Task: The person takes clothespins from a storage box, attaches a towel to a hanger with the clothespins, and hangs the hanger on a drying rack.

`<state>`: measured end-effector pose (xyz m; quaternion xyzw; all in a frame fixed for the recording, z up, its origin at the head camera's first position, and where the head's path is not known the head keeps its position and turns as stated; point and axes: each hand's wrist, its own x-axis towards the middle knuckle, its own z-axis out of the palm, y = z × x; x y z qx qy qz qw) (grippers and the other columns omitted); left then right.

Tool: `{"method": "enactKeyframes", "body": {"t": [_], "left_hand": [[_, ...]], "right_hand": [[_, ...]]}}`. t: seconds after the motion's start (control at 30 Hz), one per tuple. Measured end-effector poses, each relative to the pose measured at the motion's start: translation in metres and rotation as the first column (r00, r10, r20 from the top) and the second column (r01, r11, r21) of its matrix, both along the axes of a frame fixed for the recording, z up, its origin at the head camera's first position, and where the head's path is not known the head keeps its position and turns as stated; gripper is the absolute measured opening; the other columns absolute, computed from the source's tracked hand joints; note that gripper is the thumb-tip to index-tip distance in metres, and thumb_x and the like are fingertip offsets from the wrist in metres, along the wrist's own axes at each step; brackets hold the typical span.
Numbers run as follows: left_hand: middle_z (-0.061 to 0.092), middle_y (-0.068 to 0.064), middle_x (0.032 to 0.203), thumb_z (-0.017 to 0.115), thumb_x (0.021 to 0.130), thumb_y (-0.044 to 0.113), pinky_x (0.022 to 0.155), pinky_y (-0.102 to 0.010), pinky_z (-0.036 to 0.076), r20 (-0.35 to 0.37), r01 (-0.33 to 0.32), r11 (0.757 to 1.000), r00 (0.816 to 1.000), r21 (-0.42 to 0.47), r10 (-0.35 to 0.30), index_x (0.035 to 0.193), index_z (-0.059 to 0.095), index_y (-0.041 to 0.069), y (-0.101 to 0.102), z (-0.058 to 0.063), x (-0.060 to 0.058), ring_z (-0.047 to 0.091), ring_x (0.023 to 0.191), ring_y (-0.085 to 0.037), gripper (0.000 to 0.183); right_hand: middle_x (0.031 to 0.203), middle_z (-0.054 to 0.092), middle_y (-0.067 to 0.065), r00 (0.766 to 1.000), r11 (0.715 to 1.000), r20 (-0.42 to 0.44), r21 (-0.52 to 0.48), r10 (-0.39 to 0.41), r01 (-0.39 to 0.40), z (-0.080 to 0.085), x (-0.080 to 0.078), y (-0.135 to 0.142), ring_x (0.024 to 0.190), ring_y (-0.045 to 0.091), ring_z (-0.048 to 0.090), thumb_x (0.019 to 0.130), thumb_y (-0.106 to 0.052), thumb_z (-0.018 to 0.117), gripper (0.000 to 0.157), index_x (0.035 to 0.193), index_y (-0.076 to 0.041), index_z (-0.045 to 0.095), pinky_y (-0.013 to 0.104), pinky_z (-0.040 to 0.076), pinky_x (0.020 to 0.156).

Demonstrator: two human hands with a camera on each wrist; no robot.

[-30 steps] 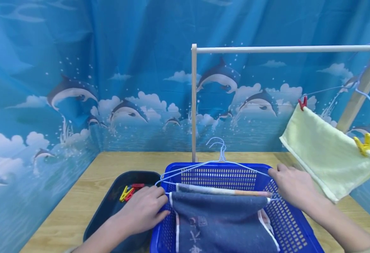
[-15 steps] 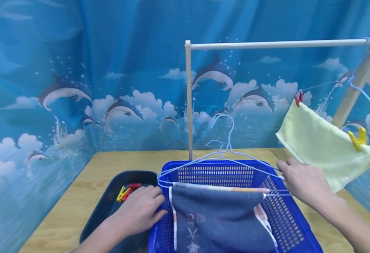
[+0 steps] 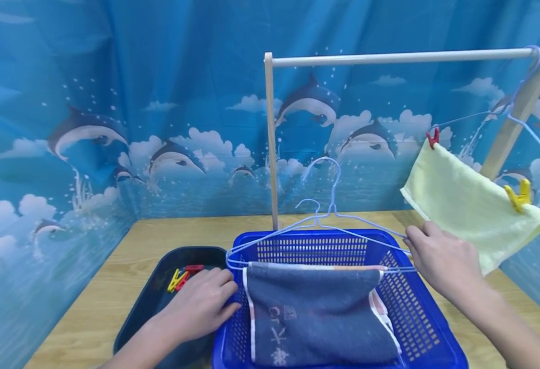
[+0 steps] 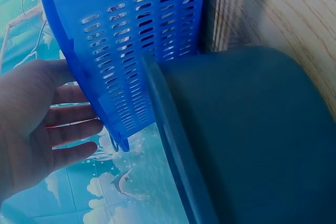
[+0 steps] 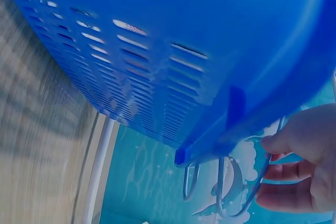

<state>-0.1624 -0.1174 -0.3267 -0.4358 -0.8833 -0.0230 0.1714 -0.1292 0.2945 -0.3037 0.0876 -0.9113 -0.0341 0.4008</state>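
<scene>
A blue wire hanger (image 3: 333,187) rises over the blue plastic basket (image 3: 413,318), its right end pinched by my right hand (image 3: 445,256). A second, lower wire hanger (image 3: 317,209) overlaps it. A dark blue towel (image 3: 320,318) with pale lettering and white edging is draped over a hanger bar, its lower part inside the basket; a patterned cloth shows behind it. In the right wrist view, my thumb and fingers close on the hanger's looped end (image 5: 247,208). My left hand (image 3: 205,297) lies at the basket's left rim, fingers fairly straight in the left wrist view.
A dark tray (image 3: 136,312) with yellow (image 3: 176,281) and red clothespins (image 3: 194,267) stands left of the basket. Behind is a rack with a white rail (image 3: 390,59). At right, a pale yellow cloth (image 3: 463,205) hangs from a hanger by red and yellow clothespins.
My right hand has moved slightly right and raised one hanger, so its hook stands higher than the other's. The left hand stays by the basket rim. The head view has shifted slightly.
</scene>
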Motion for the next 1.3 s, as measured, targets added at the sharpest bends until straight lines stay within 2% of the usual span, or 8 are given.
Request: {"method": "enactKeyframes", "body": {"t": [0.23,0.47,0.8,1.1,1.3], "left_hand": [[0.053,0.006,0.082,0.068,0.084,0.034,0.062,-0.024,0.041,0.002,-0.008,1.000,1.000,-0.003,0.008,0.087,0.066,0.014,0.001,0.000,0.001,0.046,0.070,-0.008,0.021],[0.050,0.006,0.079,0.070,0.082,0.032,0.059,-0.024,0.039,-0.044,0.012,1.000,0.999,0.015,-0.011,0.081,0.062,0.014,0.001,-0.002,0.000,0.045,0.067,-0.009,0.019],[0.050,0.006,0.078,0.071,0.080,0.032,0.058,-0.025,0.039,-0.067,0.011,1.000,0.998,0.020,-0.010,0.079,0.062,0.014,0.002,-0.002,0.001,0.046,0.067,-0.010,0.020],[0.050,0.006,0.078,0.072,0.080,0.031,0.058,-0.025,0.039,-0.081,0.009,1.000,0.997,0.014,-0.008,0.079,0.062,0.014,0.002,-0.001,0.000,0.046,0.067,-0.010,0.020],[0.051,0.006,0.079,0.071,0.080,0.032,0.058,-0.024,0.039,-0.072,0.008,1.000,0.997,0.019,-0.007,0.079,0.062,0.014,0.002,-0.002,0.001,0.046,0.067,-0.009,0.020]], "right_hand": [[0.063,0.046,0.007,0.999,0.999,-0.048,-0.039,0.005,-0.006,-0.001,0.001,0.001,0.038,0.023,0.037,0.079,-0.013,0.062,0.013,0.071,-0.009,0.052,0.037,0.022,0.030],[0.061,0.043,0.005,0.999,0.998,-0.049,-0.062,0.019,-0.022,0.005,0.005,0.011,0.038,0.019,0.034,0.078,-0.011,0.065,0.012,0.074,-0.010,0.054,0.034,0.019,0.033],[0.067,0.049,0.007,0.999,0.989,-0.026,-0.140,-0.048,0.044,0.016,0.017,0.013,0.036,0.031,0.039,0.078,-0.012,0.066,0.007,0.078,-0.011,0.059,0.042,0.020,0.035],[0.067,0.049,0.005,0.998,0.988,-0.019,-0.148,-0.056,0.052,0.011,0.019,0.008,0.036,0.026,0.037,0.078,-0.014,0.068,0.007,0.082,-0.012,0.063,0.042,0.020,0.034],[0.066,0.049,0.004,0.995,0.994,-0.101,-0.112,-0.008,-0.003,0.005,0.015,0.008,0.036,0.022,0.036,0.080,-0.014,0.065,0.004,0.080,-0.011,0.062,0.036,0.018,0.033]]}}
